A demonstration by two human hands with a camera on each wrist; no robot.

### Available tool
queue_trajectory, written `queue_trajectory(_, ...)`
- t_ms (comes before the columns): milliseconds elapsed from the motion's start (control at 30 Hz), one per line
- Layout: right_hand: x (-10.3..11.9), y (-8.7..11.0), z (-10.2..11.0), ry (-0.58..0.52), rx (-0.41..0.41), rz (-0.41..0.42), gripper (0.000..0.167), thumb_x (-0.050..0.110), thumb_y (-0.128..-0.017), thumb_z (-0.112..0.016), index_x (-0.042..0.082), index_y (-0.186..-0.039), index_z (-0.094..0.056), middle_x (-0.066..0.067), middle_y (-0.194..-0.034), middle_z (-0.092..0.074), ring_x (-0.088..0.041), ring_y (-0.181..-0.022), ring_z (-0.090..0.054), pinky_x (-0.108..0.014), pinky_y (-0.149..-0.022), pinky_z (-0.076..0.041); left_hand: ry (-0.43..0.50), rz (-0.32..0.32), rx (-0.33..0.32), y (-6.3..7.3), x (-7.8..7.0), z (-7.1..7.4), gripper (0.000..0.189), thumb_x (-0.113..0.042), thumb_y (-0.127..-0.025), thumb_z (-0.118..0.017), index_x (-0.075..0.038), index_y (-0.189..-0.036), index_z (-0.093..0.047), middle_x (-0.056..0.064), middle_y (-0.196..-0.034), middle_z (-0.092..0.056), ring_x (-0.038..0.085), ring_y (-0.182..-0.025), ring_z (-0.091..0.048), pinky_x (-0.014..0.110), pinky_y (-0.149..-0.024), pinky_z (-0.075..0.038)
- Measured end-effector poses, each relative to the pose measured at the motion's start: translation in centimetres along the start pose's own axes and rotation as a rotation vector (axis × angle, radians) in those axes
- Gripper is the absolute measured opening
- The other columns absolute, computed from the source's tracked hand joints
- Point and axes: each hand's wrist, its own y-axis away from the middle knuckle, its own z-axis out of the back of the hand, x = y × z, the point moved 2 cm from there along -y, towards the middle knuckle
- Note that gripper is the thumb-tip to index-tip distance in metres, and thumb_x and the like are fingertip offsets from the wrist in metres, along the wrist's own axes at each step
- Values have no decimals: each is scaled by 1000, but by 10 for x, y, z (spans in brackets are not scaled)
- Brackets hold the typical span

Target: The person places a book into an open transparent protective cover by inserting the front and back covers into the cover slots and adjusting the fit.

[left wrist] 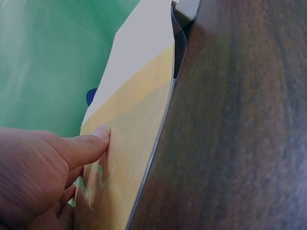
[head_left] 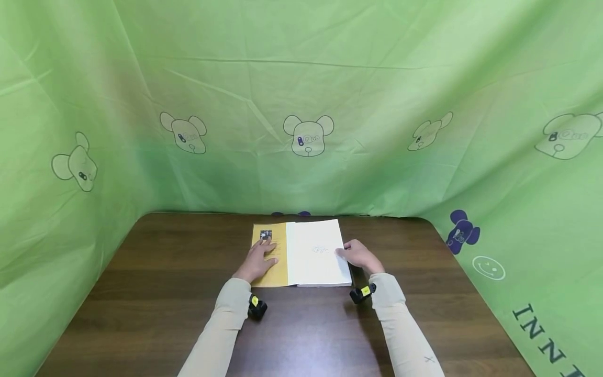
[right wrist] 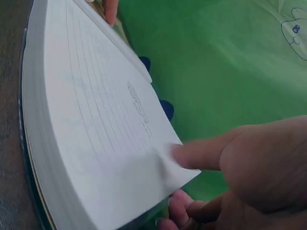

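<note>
An open book (head_left: 316, 256) lies on the table with a white page showing on its right side and a small patch of print or drawing on it. Its yellow inner cover or flap (head_left: 281, 269) is spread to the left and bears a small dark photo. My left hand (head_left: 255, 260) rests on this yellow part, fingers laid over it. At the book's right edge is my right hand (head_left: 360, 255). In the right wrist view, the right thumb (right wrist: 192, 154) is blurred over the page corner, while the other fingers (right wrist: 180, 208) curl below the edge, so the pages sit between them.
The brown wooden table (head_left: 155, 293) ends at a green curtain (head_left: 306, 78) printed with bear heads, which hangs behind and at both sides. A small black camera (head_left: 257, 307) is strapped to the left wrist, and another black camera (head_left: 361, 294) to the right.
</note>
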Motion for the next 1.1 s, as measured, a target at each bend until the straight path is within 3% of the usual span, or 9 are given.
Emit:
queue_trajectory(100,2,2,3,-25,5,35,41,24,-106,-45,6,-70,-47,0,-66,-40,-14,-63,-38,-26,-58,-33,6,-11,-7,1,0,0,49,-11,-98,-66,1,-144,-54,19,-162,-34,43,-154,-19,60,-123,-19)
queue_trajectory(167,4,4,5,-57,13,63,42,25,-109,-39,6,-72,-47,0,-67,-39,-14,-64,-38,-28,-60,-34,14,-6,-9,1,1,0,49,-11,-98,-66,0,-145,-54,18,-163,-33,42,-154,-18,60,-124,-18)
queue_trajectory(300,10,8,7,-146,28,137,44,26,-111,-35,-6,-107,-66,-7,-86,-61,-13,-80,-55,-30,-77,-47,19,0,-16,2,1,-1,49,-10,-98,-66,0,-144,-55,18,-163,-33,42,-154,-18,61,-123,-18)
queue_trajectory(333,12,9,7,-173,26,152,46,27,-111,-35,-8,-118,-65,-9,-92,-66,-13,-84,-59,-30,-82,-49,21,3,-16,2,2,-1,49,-10,-98,-66,0,-144,-55,18,-163,-33,42,-154,-17,61,-123,-17)
queue_trajectory(433,17,9,6,-294,67,204,51,27,-112,-34,-14,-129,-59,-13,-99,-72,-12,-84,-66,-30,-83,-54,18,-13,-23,3,3,-2,48,-8,-97,-66,1,-143,-56,20,-162,-34,44,-153,-18,62,-123,-18)
queue_trajectory(600,24,11,0,-498,196,283,55,26,-113,-29,-20,-130,-52,-5,-94,-71,-9,-82,-68,-27,-76,-58,7,-25,-23,3,3,-1,47,-7,-97,-66,2,-142,-56,20,-162,-35,44,-153,-20,61,-123,-18)
queue_trajectory(733,32,11,-8,-593,235,319,58,30,-113,-28,-20,-127,-52,0,-90,-69,-11,-80,-69,-28,-73,-59,7,-21,-24,2,2,-1,47,-7,-97,-66,2,-142,-56,20,-162,-35,43,-153,-20,60,-123,-19)
queue_trajectory(1100,58,12,-31,-730,134,322,52,25,-112,-34,-21,-125,-54,-2,-86,-71,-13,-72,-70,-28,-66,-60,25,-10,-31,3,6,2,49,-11,-97,-67,0,-144,-55,17,-162,-35,42,-153,-20,61,-123,-18)
